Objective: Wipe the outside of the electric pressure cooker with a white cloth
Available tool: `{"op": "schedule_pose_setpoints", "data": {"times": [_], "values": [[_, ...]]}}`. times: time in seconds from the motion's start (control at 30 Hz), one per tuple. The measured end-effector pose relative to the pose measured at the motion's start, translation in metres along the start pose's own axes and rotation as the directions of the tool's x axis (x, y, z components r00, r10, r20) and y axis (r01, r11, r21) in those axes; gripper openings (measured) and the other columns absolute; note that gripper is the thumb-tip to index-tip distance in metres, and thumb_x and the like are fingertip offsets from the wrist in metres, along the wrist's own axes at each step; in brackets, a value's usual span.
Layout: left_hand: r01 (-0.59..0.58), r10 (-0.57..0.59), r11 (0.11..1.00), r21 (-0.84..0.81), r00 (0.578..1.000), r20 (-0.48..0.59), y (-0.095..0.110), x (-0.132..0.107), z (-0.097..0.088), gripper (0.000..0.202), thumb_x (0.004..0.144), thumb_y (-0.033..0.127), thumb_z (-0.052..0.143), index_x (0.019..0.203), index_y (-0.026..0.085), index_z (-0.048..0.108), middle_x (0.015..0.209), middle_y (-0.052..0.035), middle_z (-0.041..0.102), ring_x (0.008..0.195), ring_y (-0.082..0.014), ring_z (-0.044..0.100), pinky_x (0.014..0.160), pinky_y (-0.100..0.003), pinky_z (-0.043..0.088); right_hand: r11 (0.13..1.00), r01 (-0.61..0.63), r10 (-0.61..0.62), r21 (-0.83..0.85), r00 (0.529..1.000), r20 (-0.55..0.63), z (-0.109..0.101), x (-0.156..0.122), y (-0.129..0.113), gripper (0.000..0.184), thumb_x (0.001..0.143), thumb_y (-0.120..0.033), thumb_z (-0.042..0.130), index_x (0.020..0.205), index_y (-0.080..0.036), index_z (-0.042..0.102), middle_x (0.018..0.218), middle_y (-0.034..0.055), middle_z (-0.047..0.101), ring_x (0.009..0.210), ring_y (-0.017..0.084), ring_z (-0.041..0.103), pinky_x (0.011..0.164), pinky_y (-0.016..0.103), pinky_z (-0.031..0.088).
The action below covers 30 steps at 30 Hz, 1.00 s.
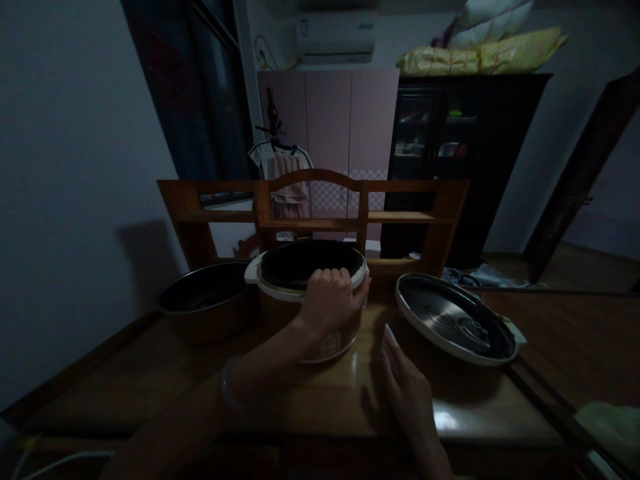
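Note:
A rice cooker body (pixel 280 283) with a white rim and dark hollow inside stands on the wooden table (pixel 325 400). My left hand (pixel 330 300) is curled over its near rim, fingers gripping the edge. My right hand (pixel 407 390) rests on the table to the right of the cooker, fingers closed on a small pale object (pixel 387 337) that looks like a cloth or pad. The cooker's lid (pixel 455 317) lies upside down on the table at the right, its metal inner face up.
A dark metal inner pot (pixel 207 300) sits left of the cooker. A wooden shelf rail (pixel 310 217) runs behind the table. Behind it stand a pink wardrobe (pixel 345 127) and a dark cabinet (pixel 465 147). A green thing (pixel 607 420) lies low at the right.

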<state>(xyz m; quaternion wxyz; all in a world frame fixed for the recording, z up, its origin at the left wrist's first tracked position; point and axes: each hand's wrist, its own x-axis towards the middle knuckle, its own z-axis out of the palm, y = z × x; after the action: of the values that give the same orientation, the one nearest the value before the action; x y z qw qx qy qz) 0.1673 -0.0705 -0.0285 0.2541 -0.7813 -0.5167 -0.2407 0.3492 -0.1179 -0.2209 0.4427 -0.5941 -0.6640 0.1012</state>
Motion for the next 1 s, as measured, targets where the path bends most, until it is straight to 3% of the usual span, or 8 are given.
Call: {"op": "schedule_pose_setpoints", "data": {"times": [0.17,0.47,0.6,0.8,1.0], "values": [[-0.019,0.020,1.000,0.019,0.999,-0.033,-0.001,-0.001,0.002,0.066,0.103,0.058,0.025,0.081,0.012,0.067,0.078,-0.0191,0.071,0.076,-0.0292,0.068,0.070,-0.042,0.042,1.000,0.021,-0.021,-0.009,1.000,0.007,0.002,-0.001,0.000,0.054,0.106,-0.041,0.036,0.159,-0.031,0.034,0.157,0.0036,0.050,0.138,0.023,0.056,0.109,0.038,0.051],[-0.042,0.042,0.999,0.025,0.999,0.003,-0.004,-0.003,0.001,0.086,0.088,0.085,0.023,0.081,0.012,0.067,0.080,-0.0185,0.070,0.077,-0.0304,0.068,0.072,-0.042,0.044,0.998,0.055,-0.057,0.043,0.998,0.032,0.004,-0.003,0.009,0.054,0.105,-0.039,0.038,0.158,-0.031,0.037,0.157,0.0052,0.049,0.137,0.023,0.057,0.109,0.039,0.052],[-0.001,0.001,1.000,0.015,1.000,0.006,-0.001,0.000,-0.001,0.080,0.092,0.080,0.026,0.085,0.012,0.066,0.083,-0.0185,0.071,0.082,-0.0303,0.069,0.075,-0.041,0.045,0.997,0.058,-0.059,0.057,0.998,0.021,0.006,-0.002,0.011,0.053,0.105,-0.041,0.038,0.156,-0.030,0.040,0.156,0.0066,0.050,0.137,0.025,0.057,0.110,0.041,0.051],[0.117,-0.119,0.992,0.038,0.992,0.045,0.011,0.003,-0.002,0.059,0.103,0.057,0.030,0.094,0.011,0.066,0.089,-0.0187,0.073,0.088,-0.0314,0.070,0.074,-0.041,0.046,0.996,0.039,-0.044,0.080,0.997,0.057,0.006,-0.002,0.012,0.053,0.105,-0.043,0.036,0.157,-0.030,0.039,0.159,0.0048,0.046,0.141,0.024,0.052,0.112,0.041,0.048],[0.154,-0.158,0.985,0.085,0.986,0.051,0.021,-0.001,-0.002,0.065,0.091,0.068,0.052,0.108,0.007,0.064,0.096,-0.0202,0.071,0.092,-0.0352,0.068,0.077,-0.044,0.047,0.995,0.073,-0.077,0.062,0.995,0.057,0.007,-0.002,0.015,0.052,0.106,-0.040,0.036,0.156,-0.030,0.040,0.159,0.0047,0.047,0.140,0.022,0.054,0.111,0.039,0.050]]}}
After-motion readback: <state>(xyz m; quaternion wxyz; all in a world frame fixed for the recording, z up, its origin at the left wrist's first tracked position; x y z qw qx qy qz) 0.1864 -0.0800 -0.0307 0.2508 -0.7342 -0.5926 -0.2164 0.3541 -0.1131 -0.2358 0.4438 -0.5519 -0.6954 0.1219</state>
